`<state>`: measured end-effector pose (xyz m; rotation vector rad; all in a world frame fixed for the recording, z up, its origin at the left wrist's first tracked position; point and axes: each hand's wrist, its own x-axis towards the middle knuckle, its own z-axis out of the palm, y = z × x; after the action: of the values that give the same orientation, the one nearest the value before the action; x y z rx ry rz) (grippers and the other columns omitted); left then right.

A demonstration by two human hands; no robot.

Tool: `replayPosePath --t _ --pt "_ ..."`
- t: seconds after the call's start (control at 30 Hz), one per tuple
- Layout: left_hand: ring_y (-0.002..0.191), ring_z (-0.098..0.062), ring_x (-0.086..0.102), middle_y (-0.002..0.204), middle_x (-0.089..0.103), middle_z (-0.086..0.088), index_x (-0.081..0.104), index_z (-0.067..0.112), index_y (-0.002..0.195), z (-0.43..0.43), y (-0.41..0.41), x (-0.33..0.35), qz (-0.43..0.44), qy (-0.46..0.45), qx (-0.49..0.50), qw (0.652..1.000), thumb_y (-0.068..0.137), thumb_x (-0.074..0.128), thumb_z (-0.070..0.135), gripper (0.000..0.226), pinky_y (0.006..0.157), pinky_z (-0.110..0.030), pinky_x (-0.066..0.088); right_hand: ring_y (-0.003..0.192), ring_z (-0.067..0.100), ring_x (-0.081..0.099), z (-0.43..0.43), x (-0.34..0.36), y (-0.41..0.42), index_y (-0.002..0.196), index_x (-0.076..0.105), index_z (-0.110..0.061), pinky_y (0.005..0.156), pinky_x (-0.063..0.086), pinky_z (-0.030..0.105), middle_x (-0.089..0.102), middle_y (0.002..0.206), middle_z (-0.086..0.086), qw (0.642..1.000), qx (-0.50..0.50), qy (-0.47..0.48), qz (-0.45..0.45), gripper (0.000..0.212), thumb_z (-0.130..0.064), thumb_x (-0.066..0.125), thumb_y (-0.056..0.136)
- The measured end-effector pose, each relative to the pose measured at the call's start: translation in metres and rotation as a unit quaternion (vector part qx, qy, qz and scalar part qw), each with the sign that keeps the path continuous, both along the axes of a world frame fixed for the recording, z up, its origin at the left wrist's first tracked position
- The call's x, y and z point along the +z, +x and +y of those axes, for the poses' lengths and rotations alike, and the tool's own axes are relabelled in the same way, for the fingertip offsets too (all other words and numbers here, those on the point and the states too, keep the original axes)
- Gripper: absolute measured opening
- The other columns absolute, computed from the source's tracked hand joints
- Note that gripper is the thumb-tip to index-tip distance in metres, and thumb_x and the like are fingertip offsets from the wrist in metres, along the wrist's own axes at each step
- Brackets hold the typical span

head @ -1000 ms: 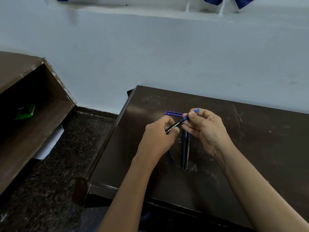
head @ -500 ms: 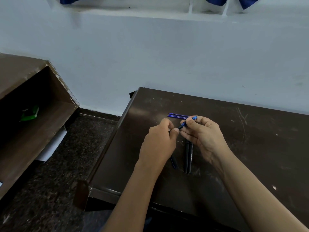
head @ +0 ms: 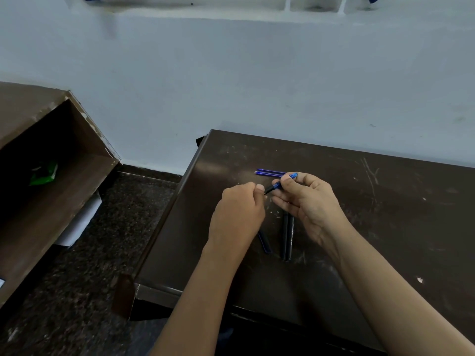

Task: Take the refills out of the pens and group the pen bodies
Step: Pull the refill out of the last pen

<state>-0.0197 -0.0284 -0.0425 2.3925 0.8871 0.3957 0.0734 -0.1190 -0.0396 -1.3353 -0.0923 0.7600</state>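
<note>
Hands [head: 237,214] [head: 311,201] gripping pen [head: 276,186], desk's [head: 385,227] left edge near

Dark brown table [head: 385,227] fills lower right of frame, top scratched and scuffed, pale speck near right edge. Pale blue-white wall [head: 231,86] spans upper half; white ledge [head: 205,12] runs along top. Brown wooden shelf unit [head: 64,176] at left, edges chipped. Green packet [head: 43,173] inside shelf, in shadow. White sheet [head: 79,222] under shelf, on dark speckled floor [head: 90,278] at lower left.
</note>
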Motion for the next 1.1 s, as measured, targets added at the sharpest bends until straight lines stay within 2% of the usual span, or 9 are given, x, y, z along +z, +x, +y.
replayPosePath --t 0.07,0.2,0.37,0.43,0.67,0.83,0.9,1.0,1.1 --pt "0.053 -0.006 0.044 0.062 0.048 0.008 0.06 0.015 0.081 0.0005 -0.001 -0.0002 -0.008 0.012 -0.009 1.0 0.097 0.041 0.028 0.028 0.047 -0.015 0.025 0.065 0.01 0.071 -0.0006 -0.0006 -0.0006 0.094 0.063 -0.004 0.069 0.061 0.026 0.072 0.086 0.01 1.0 0.0 -0.001 0.001 0.006 -0.007 0.058 0.093" --pt "0.067 -0.007 0.054 0.081 0.062 0.005 0.062 0.019 0.094 0.0017 -0.0043 0.0002 -0.03 -0.005 -0.027 0.999 0.093 0.051 0.026 0.013 0.053 -0.013 0.033 0.065 0.009 0.071 -0.0026 -0.0025 -0.0011 0.099 0.063 -0.002 0.066 0.06 0.025 0.072 0.087 0.009 1.0 0.0 -0.004 -0.002 0.009 -0.007 0.059 0.093" --pt "0.051 -0.005 0.048 0.06 0.052 0.007 0.057 0.019 0.073 -0.0028 -0.0029 -0.0038 -0.011 -0.027 -0.032 0.999 0.096 0.043 0.033 0.031 0.046 -0.011 0.03 0.068 0.014 0.072 -0.0011 -0.0011 -0.001 0.09 0.064 -0.005 0.064 0.059 0.025 0.073 0.082 0.009 1.0 0.004 0.018 0.011 0.007 -0.007 0.058 0.093" --pt "0.05 -0.005 0.046 0.061 0.053 0.005 0.061 0.015 0.074 -0.0033 -0.0015 -0.0054 -0.006 -0.034 -0.019 0.999 0.097 0.038 0.032 0.037 0.045 -0.012 0.036 0.068 0.013 0.072 -0.0009 -0.0003 -0.0012 0.091 0.064 -0.006 0.063 0.058 0.024 0.074 0.082 0.008 1.0 0.009 0.015 0.006 0.006 -0.008 0.059 0.092" --pt "0.052 -0.006 0.046 0.062 0.049 0.009 0.052 0.02 0.077 -0.0013 -0.0052 -0.0023 -0.032 -0.016 -0.042 0.998 0.092 0.052 0.027 0.017 0.049 -0.015 0.029 0.065 0.013 0.072 -0.0007 0.0003 -0.0029 0.089 0.064 -0.005 0.06 0.058 0.023 0.073 0.082 0.008 1.0 0.009 0.025 0.013 0.006 -0.006 0.059 0.092" --pt "0.048 -0.005 0.045 0.058 0.048 0.008 0.045 0.026 0.065 -0.0048 -0.0031 -0.0036 -0.012 -0.034 -0.029 0.999 0.095 0.045 0.036 0.032 0.046 -0.012 0.027 0.068 0.014 0.072 -0.0014 0.0006 -0.0021 0.093 0.064 -0.004 0.062 0.058 0.023 0.073 0.087 0.011 1.0 0.013 0.014 0.007 0.006 -0.007 0.06 0.092" --pt "0.05 -0.004 0.045 0.059 0.047 0.009 0.05 0.021 0.071 -0.0042 -0.0017 -0.0031 -0.011 -0.013 -0.033 0.999 0.097 0.041 0.028 0.028 0.044 -0.013 0.028 0.068 0.014 0.073 -0.0024 0.0009 -0.0008 0.095 0.064 -0.003 0.063 0.059 0.023 0.074 0.088 0.011 1.0 0.009 0.008 0.006 0.007 -0.008 0.061 0.091" --pt "0.058 -0.005 0.048 0.07 0.055 0.008 0.06 0.015 0.089 -0.0018 -0.0012 -0.0007 -0.027 -0.006 -0.051 0.998 0.093 0.05 0.019 0.011 0.049 -0.012 0.031 0.068 0.014 0.073 -0.003 0.0004 0.0004 0.093 0.064 -0.004 0.061 0.058 0.022 0.074 0.087 0.01 1.0 0.006 0.011 0.009 0.006 -0.008 0.061 0.091" --pt "0.071 -0.008 0.057 0.085 0.063 0.001 0.058 0.013 0.097 -0.0025 -0.0013 -0.001 -0.038 -0.02 -0.063 0.997 0.092 0.054 0.023 0.012 0.054 -0.012 0.035 0.069 0.015 0.073 -0.0022 -0.0015 0.0002 0.093 0.064 -0.003 0.063 0.059 0.024 0.073 0.087 0.011 1.0 0.009 0.014 0.011 0.006 -0.008 0.061 0.091"
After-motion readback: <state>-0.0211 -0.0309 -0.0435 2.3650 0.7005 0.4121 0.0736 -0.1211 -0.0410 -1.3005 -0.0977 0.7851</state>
